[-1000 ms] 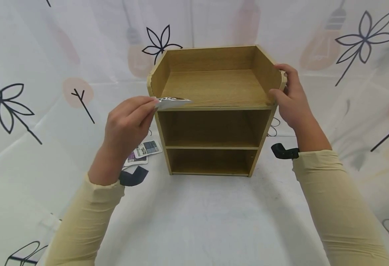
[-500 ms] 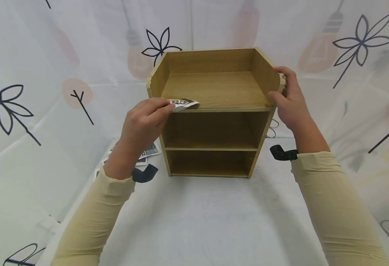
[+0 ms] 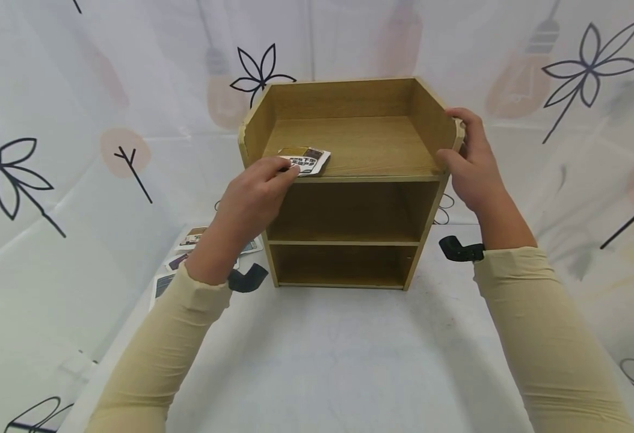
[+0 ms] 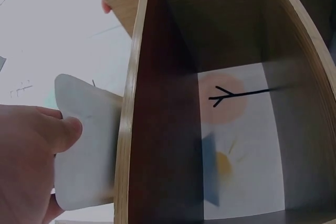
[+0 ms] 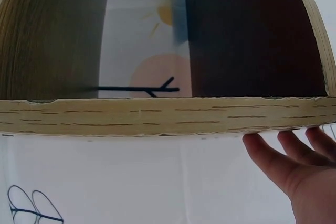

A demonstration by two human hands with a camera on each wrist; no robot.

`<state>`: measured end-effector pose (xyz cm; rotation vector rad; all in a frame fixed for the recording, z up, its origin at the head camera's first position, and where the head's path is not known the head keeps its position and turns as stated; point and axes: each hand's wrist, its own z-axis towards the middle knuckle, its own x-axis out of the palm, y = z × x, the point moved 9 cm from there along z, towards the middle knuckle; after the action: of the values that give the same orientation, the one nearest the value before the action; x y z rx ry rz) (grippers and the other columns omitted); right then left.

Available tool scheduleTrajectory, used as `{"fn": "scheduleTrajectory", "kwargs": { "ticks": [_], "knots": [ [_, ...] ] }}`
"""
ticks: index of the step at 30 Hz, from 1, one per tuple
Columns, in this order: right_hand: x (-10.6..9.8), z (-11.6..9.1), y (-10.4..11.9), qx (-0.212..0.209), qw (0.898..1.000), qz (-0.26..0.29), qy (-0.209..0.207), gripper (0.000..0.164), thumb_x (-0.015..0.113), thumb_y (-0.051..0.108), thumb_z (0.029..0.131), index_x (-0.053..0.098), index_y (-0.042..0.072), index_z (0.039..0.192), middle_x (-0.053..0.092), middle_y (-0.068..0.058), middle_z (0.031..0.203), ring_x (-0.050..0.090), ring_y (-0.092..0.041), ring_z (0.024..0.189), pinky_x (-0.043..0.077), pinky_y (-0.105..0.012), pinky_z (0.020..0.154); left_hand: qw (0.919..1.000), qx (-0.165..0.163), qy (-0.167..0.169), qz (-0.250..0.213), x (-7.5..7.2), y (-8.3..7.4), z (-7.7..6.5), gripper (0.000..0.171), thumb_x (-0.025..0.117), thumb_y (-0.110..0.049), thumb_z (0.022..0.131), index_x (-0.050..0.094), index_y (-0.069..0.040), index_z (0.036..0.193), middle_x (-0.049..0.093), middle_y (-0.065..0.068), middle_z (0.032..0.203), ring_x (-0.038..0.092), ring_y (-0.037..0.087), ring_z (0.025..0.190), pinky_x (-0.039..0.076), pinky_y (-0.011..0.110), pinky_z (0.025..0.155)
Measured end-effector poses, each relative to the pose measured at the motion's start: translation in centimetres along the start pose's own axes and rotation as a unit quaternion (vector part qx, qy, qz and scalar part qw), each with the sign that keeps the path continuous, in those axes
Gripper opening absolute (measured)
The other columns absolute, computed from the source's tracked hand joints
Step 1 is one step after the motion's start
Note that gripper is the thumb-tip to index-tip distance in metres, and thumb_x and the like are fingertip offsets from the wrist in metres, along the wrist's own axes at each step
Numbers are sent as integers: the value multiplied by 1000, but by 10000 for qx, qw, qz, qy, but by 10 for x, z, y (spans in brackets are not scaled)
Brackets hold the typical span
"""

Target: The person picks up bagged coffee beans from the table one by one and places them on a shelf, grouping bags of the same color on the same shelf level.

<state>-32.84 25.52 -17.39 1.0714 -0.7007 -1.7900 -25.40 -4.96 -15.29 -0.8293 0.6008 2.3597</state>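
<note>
My left hand pinches a small flat packet, brown and white with dark lettering, at its near left corner. The packet lies at the front left of the top tier of a small wooden shelf; whether it touches the board I cannot tell. In the left wrist view the packet shows its plain pale underside between thumb and fingers. My right hand grips the shelf's right side panel, thumb inside and fingers outside. The right wrist view shows several fingertips against the panel's outer face.
Several more flat packets lie on the white table left of the shelf, partly behind my left forearm. Below the top tier are two open compartments. A patterned white cloth hangs behind.
My left hand has moved right with the packet, which has tipped from edge-on to show its printed face over the top tier. The right hand keeps its grip on the shelf.
</note>
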Motion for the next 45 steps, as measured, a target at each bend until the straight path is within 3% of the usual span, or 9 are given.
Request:
{"fn": "scheduleTrajectory", "kwargs": {
  "ticks": [18,24,29,33,45],
  "knots": [
    [0,0,0,10,10000,25,-4,61,38,11,93,25,45,142,26,-6,152,36,-38,133,33,-67,106,9960,-261,827,210,27,9,18,30,47,-8,99,65,-8,124,63,16,122,60,31,114,52,40,98],
    [0,0,1,-36,10000,86,-2,61,39,10,93,26,44,142,26,-6,152,35,-37,134,33,-66,106,9953,-292,896,223,33,13,24,29,46,-7,99,67,-8,119,64,16,118,61,31,110,53,40,95],
    [1,0,0,-87,9999,120,-8,61,39,9,93,26,44,142,27,-6,150,36,-35,132,34,-65,105,9942,-461,945,-231,36,18,31,25,53,-10,98,71,-8,114,66,14,110,62,29,99,54,38,88],
    [1,0,0,-97,9998,167,-27,61,39,9,93,27,43,142,29,-5,149,37,-33,130,35,-64,104,9877,-783,1181,-666,40,25,35,23,59,-16,96,73,-9,113,67,12,111,61,26,97,54,36,88],
    [0,1,-2,-90,9998,156,10,61,40,10,93,26,43,143,27,-5,152,34,-38,137,30,-66,108,9829,-914,1419,-731,47,32,42,20,63,-19,94,75,-9,107,66,12,112,58,26,98,52,35,90]
  ]
}}
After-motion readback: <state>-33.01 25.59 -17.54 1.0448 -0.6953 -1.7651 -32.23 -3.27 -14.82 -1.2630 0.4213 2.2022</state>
